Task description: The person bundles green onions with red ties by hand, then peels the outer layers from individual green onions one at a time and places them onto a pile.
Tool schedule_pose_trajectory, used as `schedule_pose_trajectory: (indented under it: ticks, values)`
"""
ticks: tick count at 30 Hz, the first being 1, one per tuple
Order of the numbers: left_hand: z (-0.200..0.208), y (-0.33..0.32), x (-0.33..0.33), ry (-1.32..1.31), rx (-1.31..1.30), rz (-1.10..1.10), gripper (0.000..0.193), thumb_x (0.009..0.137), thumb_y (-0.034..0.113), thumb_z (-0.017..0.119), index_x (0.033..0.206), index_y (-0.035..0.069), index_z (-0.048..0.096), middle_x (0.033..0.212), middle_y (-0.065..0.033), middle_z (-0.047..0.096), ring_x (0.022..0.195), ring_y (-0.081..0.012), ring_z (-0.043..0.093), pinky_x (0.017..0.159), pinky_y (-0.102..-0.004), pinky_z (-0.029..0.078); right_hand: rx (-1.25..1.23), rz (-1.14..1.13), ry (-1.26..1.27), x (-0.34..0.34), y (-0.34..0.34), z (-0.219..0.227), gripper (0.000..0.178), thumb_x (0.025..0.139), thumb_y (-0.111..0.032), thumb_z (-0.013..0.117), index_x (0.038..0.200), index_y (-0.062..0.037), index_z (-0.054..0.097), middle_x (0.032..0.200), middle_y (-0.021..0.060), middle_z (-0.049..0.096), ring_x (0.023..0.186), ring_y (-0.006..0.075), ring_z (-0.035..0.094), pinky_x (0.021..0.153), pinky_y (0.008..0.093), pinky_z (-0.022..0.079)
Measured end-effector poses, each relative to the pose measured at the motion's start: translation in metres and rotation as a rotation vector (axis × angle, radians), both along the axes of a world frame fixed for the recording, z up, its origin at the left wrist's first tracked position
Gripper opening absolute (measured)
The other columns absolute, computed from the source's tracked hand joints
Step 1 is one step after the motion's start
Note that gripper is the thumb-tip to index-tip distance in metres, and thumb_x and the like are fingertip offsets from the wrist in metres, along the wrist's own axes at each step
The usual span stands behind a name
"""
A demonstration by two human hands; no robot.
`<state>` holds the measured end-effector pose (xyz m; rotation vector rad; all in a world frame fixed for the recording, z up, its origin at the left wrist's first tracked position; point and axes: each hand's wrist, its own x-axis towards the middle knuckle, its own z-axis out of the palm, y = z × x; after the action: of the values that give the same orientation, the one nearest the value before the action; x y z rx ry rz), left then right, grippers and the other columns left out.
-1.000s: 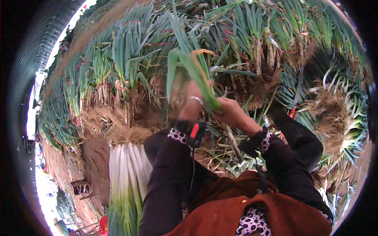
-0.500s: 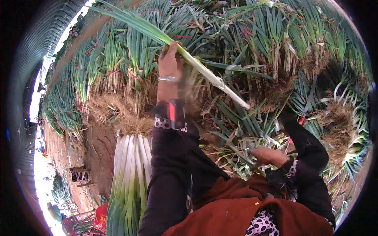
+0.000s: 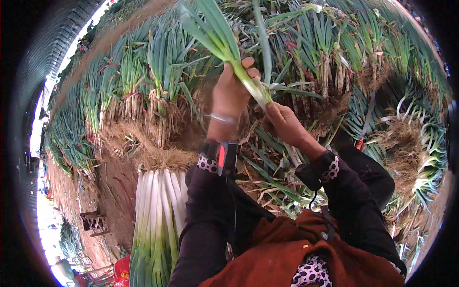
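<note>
Left hand [image 3: 229, 94] — fingers curled round a leek [image 3: 252, 87], leaves [image 3: 217, 24] fanning out beyond them. Right hand [image 3: 286, 123] — fingers pinching the same leek at its pale stalk, just right of the left fingers. Rooted leeks [image 3: 155, 201] left of both, nearer the body; bunches [image 3: 162, 57] beyond.

Leek [image 3: 255, 89]: in left hand [image 3: 230, 93], right hand [image 3: 286, 125].
Leek row [image 3: 158, 210]: left of left forearm [image 3: 204, 215].
Tied bundles [image 3: 131, 74]: beyond hands.
Leek heap [image 3: 406, 150]: right of right forearm [image 3: 356, 210].
</note>
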<state>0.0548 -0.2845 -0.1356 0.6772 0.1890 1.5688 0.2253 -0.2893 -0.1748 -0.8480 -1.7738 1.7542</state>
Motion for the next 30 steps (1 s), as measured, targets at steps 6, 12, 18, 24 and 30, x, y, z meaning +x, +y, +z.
schedule_pose_trajectory:
  ticks: [6, 12, 18, 24, 30]
  values:
    - [-0.004, 0.005, 0.004, -0.078, 0.082, -0.004, 0.045, 0.093, 0.037, 0.038, 0.127, 0.008, 0.038, 0.096, -0.0015, 0.051, 0.086, -0.0182, 0.048, 0.094, -0.0439, 0.036, -0.153, -0.025, 0.157, -0.007, -0.003, -0.013, 0.043, 0.094, -0.037, 0.031, 0.084, -0.0011, 0.052, 0.065, 0.0029, 0.053, 0.053, 0.0125, 0.046, 0.053, 0.0289, 0.038]
    - [0.002, 0.004, -0.021, -0.139, 0.189, 0.028, 0.042, 0.092, 0.036, 0.043, 0.127, 0.013, 0.041, 0.085, 0.0010, 0.051, 0.064, -0.0087, 0.043, 0.073, -0.0321, 0.041, -0.813, -0.313, 0.600, -0.010, -0.016, -0.012, 0.034, 0.096, -0.031, 0.034, 0.088, -0.0018, 0.048, 0.077, 0.0074, 0.054, 0.080, 0.0231, 0.056, 0.077, 0.0361, 0.046]
    - [-0.027, 0.017, -0.036, -0.317, 0.058, 0.077, 0.036, 0.092, 0.036, 0.042, 0.112, 0.006, 0.046, 0.081, -0.0017, 0.048, 0.051, -0.0077, 0.035, 0.048, -0.0216, 0.030, -0.956, -0.309, 0.697, 0.029, -0.029, -0.014, 0.028, 0.095, -0.033, 0.037, 0.090, -0.0077, 0.049, 0.080, 0.0046, 0.050, 0.088, 0.0224, 0.055, 0.079, 0.0366, 0.044]
    - [-0.071, 0.041, -0.060, -0.260, -0.559, 0.274, 0.043, 0.094, 0.042, 0.033, 0.078, 0.004, 0.046, 0.055, 0.0008, 0.036, 0.043, -0.0088, 0.029, 0.040, -0.0241, 0.028, -0.654, 0.014, 0.069, 0.131, -0.074, 0.009, 0.021, 0.092, -0.030, 0.043, 0.088, -0.0095, 0.049, 0.078, 0.0022, 0.051, 0.072, 0.0173, 0.049, 0.066, 0.0315, 0.042]
    - [-0.079, 0.027, -0.108, -0.014, -0.703, 0.558, 0.039, 0.094, 0.040, 0.034, 0.082, 0.004, 0.045, 0.054, -0.0004, 0.036, 0.042, -0.0115, 0.035, 0.040, -0.0248, 0.028, -1.055, -0.522, -0.355, 0.216, -0.158, 0.043, 0.030, 0.089, -0.030, 0.038, 0.078, -0.0068, 0.053, 0.064, 0.0021, 0.051, 0.052, 0.0136, 0.048, 0.050, 0.0273, 0.041]
